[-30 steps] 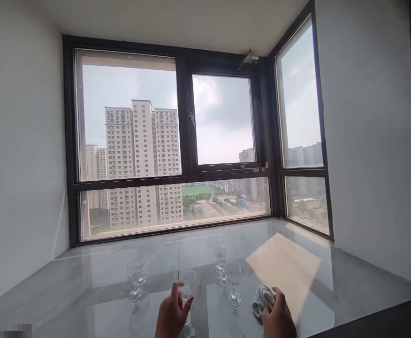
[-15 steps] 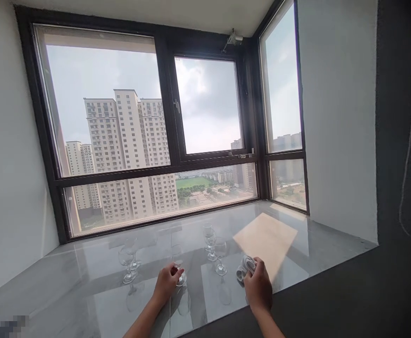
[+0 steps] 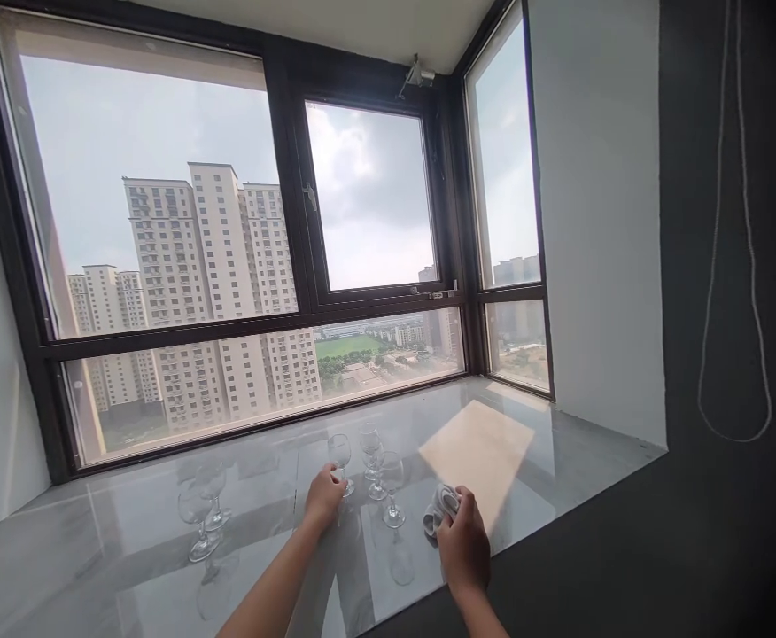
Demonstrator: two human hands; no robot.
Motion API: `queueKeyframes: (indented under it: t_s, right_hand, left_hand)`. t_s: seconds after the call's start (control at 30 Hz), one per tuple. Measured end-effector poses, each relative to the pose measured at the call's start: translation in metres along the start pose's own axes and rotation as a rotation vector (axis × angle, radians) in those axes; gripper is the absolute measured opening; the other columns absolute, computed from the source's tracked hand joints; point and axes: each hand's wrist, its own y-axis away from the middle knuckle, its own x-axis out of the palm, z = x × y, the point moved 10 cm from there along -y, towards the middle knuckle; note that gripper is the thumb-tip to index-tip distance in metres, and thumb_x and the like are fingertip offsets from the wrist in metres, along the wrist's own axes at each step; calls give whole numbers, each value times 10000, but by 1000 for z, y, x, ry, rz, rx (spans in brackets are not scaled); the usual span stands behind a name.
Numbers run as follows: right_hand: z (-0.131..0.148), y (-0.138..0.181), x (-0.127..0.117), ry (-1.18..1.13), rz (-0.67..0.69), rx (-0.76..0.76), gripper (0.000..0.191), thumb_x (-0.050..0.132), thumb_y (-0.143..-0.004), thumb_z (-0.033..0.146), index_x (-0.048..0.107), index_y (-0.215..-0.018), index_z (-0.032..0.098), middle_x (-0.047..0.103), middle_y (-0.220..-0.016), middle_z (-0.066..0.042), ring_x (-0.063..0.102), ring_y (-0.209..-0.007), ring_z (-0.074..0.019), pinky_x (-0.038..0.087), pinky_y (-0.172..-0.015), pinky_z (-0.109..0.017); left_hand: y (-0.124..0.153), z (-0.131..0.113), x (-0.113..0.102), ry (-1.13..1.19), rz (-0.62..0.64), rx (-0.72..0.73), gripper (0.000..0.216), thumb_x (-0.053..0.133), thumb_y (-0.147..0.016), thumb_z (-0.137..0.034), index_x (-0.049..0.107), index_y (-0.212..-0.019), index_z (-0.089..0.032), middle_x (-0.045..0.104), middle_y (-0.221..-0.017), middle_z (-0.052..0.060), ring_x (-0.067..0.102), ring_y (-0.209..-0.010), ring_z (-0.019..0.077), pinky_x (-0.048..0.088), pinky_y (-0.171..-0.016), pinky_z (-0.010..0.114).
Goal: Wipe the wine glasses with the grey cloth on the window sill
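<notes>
One glass [image 3: 338, 450] is pinched by the left hand [image 3: 325, 498] beside three grouped glasses [image 3: 393, 474]; two others [image 3: 195, 512] are left nearer the windowsill's [image 3: 593, 447] left edge; cloth [image 3: 441, 512] is gripped by the right hand [image 3: 466, 542].

Place: likely a home, room on a high floor | dark-framed corner windows [image 3: 371, 195] over a broad glossy windowsill [image 3: 115, 540] | plain white wall [image 3: 601, 221], hanging loop of cord [image 3: 737, 439] | stemmed glasses [image 3: 394, 516] standing on the windowsill | outside: tower blocks [image 3: 219, 257] nearby, green field [image 3: 352, 346] far below
</notes>
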Motion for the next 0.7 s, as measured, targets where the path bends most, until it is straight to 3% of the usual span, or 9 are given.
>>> queueKeyframes:
  t_s: [0.07,0.13,0.23,0.33,0.4,0.47,0.53,0.63,0.7]
  right_hand:
    - [0,0,0,12,9,-6,355,341,-901,214,508,-1213,199,711,-1129,-115,700,-994,-254,493,-732,-321]
    - [-1,-1,0,14,15,-6,361,344,-897,231,510,-1215,193,711,-1141,-127,699,-1002,-261,493,-730,-324]
    - [-3,-2,0,11,37,16,378,338,-890,265,518,-1212,182,712,-1136,-148,699,-978,-280,484,-706,-340]
    - [-6,-2,2,8,73,42,413,336,-883,324,520,-1218,169,705,-1151,-176,694,-960,-311,471,-679,-365]
    - [-7,-3,2,6,84,51,443,344,-870,346,520,-1233,164,703,-1152,-187,692,-941,-326,464,-669,-378]
    - [-7,-4,2,16,100,62,465,347,-863,360,520,-1240,150,702,-1142,-205,693,-907,-337,457,-651,-387]
    - [-7,-4,2,34,121,69,473,347,-868,375,521,-1243,145,700,-1142,-214,696,-878,-340,452,-635,-387]
    - [-5,-3,-1,51,129,77,470,344,-867,376,525,-1238,151,703,-1150,-215,703,-863,-335,453,-624,-383]
    - [-4,-3,-3,55,125,82,468,343,-862,377,529,-1231,158,708,-1149,-213,708,-857,-331,457,-619,-383]
  left_hand:
    - [14,6,-13,-20,-25,12,314,603,-838,-188,639,-1150,-194,678,-792,-11,647,-751,164,408,-693,246]
    - [35,13,-42,-61,-137,101,264,522,-874,-180,626,-1114,-217,669,-878,13,646,-850,188,429,-760,274]
    - [78,34,-111,-128,-513,264,222,482,-909,-266,592,-1095,-215,627,-1071,79,598,-1085,257,443,-951,376]
    - [116,92,-178,-85,-919,99,439,545,-887,-420,505,-1254,-183,525,-1279,161,479,-1278,344,393,-1068,517]
    - [126,136,-201,-25,-1043,-77,639,608,-834,-490,423,-1353,-165,455,-1383,205,417,-1344,387,384,-1074,563]
    - [119,171,-207,32,-1002,-192,797,674,-772,-515,352,-1411,-165,430,-1440,229,413,-1366,399,402,-1066,556]
    - [99,197,-199,118,-852,-248,833,699,-756,-494,309,-1428,-192,466,-1452,214,471,-1355,358,441,-1048,488]
    - [72,222,-174,223,-586,-326,653,633,-827,-445,334,-1376,-259,605,-1363,119,603,-1258,248,496,-969,349]
    - [63,228,-164,220,-471,-369,494,569,-873,-423,404,-1311,-264,696,-1218,74,680,-1127,221,513,-902,320]
